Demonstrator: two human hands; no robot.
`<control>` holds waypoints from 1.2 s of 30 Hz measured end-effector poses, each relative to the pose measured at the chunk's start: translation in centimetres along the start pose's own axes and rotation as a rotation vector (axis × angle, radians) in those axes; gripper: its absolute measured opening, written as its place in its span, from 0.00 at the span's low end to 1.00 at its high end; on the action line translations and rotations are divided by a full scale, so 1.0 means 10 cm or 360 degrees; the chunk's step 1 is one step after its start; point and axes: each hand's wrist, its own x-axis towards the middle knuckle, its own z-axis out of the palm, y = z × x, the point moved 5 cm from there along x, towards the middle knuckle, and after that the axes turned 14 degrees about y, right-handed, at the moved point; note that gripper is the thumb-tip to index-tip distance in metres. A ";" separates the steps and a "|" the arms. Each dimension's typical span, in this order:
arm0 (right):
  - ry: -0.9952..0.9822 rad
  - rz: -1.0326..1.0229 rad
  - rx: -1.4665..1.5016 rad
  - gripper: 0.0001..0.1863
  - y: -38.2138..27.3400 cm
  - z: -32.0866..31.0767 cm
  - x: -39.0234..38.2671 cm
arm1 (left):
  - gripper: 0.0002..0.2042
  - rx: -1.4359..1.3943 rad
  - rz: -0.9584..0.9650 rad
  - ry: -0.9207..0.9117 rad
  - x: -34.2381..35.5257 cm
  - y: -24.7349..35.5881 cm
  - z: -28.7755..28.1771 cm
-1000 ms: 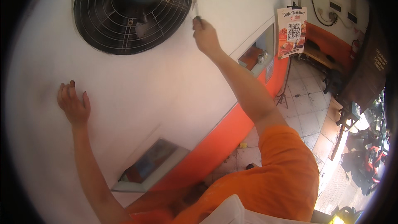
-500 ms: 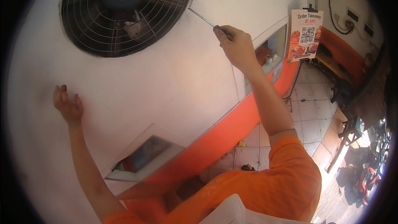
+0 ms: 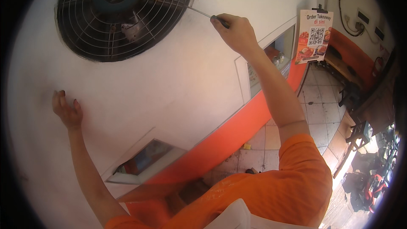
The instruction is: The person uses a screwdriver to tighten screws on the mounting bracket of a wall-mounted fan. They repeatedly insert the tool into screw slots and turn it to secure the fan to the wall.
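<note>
A slim screwdriver (image 3: 199, 11) is gripped by its dark handle in the right hand (image 3: 237, 34), whose fingers are folded closed around it, with the thumb laid along the handle. The metal shaft is pointed left, its tip brought to the right rim of a large round fan (image 3: 91, 29); whether the rim is touched by the tip cannot be told. The fan is set into the far left part of a white wall (image 3: 161, 89), and its dark blades are covered by a wire cage.

The left hand (image 3: 68, 112) is raised near the wall, below the fan and to the left. Its fingers are held loosely bent, with the thumb spread apart, and nothing is seen to be held in it. Whether the wall is pressed by the fingertips cannot be made out.

To the right, a poster (image 3: 316, 36) is held up by a black clip (image 3: 317, 8).
</note>
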 end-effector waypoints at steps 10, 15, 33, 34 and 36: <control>0.0029 -0.0013 -0.0006 0.21 0.13 0.13 0.08 | 0.25 -0.0008 0.0043 -0.0045 -0.06 -0.07 0.01; 0.0027 -0.0084 -0.0060 0.21 0.15 0.16 0.16 | 0.26 -0.0028 -0.0022 -0.0010 -0.05 -0.06 0.01; 0.0097 -0.0274 -0.0026 0.19 0.26 0.27 0.24 | 0.26 0.0008 -0.0009 0.0006 0.04 -0.03 -0.02; 0.0089 -0.0263 0.0013 0.19 0.27 0.29 0.25 | 0.26 -0.0002 -0.0012 0.0001 0.05 -0.02 -0.02; 0.0076 -0.0239 0.0019 0.19 0.30 0.31 0.27 | 0.27 0.0001 -0.0008 0.0008 0.06 -0.01 -0.02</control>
